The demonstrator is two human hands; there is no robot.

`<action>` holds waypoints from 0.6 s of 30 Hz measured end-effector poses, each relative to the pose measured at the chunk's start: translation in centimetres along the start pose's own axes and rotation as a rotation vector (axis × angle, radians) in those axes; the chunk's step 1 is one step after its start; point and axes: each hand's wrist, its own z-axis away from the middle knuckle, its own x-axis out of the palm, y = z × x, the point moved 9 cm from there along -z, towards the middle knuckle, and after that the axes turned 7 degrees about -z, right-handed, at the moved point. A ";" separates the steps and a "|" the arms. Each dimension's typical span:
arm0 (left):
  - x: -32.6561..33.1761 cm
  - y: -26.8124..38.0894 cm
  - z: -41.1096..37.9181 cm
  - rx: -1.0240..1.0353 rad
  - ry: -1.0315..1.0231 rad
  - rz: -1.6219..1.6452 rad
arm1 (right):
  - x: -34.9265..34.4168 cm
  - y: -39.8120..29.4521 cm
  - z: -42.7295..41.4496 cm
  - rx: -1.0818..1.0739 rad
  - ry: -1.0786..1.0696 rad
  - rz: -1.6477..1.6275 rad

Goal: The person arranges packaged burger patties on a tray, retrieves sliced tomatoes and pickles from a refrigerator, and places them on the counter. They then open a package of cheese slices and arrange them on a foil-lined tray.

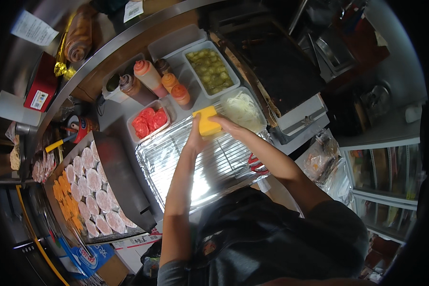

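Observation:
Both of my hands hold a yellow block [208,122], which looks like a stack of sliced cheese. My left hand [196,138] grips its near left side, and my right hand [229,126] grips its right side. The block is above the far edge of a wire rack [186,157] set on a foil-covered tray [148,171]. Behind my right hand is a clear tub of shredded onion [241,105]. A tub of tomato slices [148,121] stands to the left of the block.
Several squeeze bottles [148,77] stand behind the tray, beside a tub of pickle slices [209,68]. A dark flat griddle [275,64] is at the right. Round frozen patties [93,178] and orange pieces [65,195] lie at the left. Red-handled scissors [255,164] rest on the rack's right side.

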 end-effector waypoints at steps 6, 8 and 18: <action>-3.0 -1.5 0.0 -0.104 0.136 -0.151 | -0.3 -2.1 4.1 -0.282 0.194 0.233; -3.2 -2.0 0.6 -0.107 0.149 -0.152 | -1.6 -0.9 6.7 -0.537 0.396 0.501; -6.0 -9.8 12.2 -0.094 0.159 -0.087 | -2.3 9.4 18.4 -0.622 -0.289 0.641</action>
